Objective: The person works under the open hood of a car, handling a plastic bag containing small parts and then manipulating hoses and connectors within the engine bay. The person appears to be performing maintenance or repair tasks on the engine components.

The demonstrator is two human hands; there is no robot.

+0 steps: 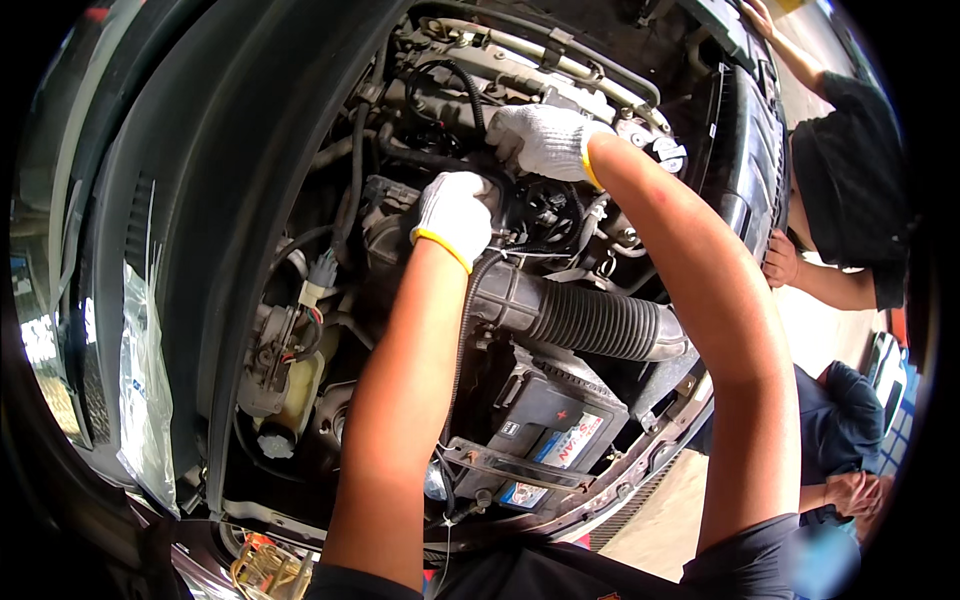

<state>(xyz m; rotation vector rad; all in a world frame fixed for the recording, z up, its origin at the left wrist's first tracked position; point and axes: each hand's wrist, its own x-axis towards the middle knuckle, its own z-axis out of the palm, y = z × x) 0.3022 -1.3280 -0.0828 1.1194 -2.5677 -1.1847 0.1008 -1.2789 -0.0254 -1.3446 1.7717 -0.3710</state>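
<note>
Both of my hands wear white knit gloves with yellow cuffs and reach into an open engine bay. Near the middle, my left hand [455, 215] is closed in a loose fist beside a black plastic housing [390, 240], with its fingertips tucked out of sight. Farther back and to the right, my right hand [550, 140] has its fingers curled down by black hoses and wiring over the engine [500, 70]. What either hand grips is hidden. A ribbed black air intake hose [600, 315] runs below and right of my hands.
A car battery [540, 430] sits under a metal bracket [520, 465] at the near side. A yellowed fluid reservoir [300, 390] stands at the left, and a clear plastic sheet [145, 390] hangs farther left. One person's hand [780, 258] rests on the car's right edge; another person [850, 430] is nearby.
</note>
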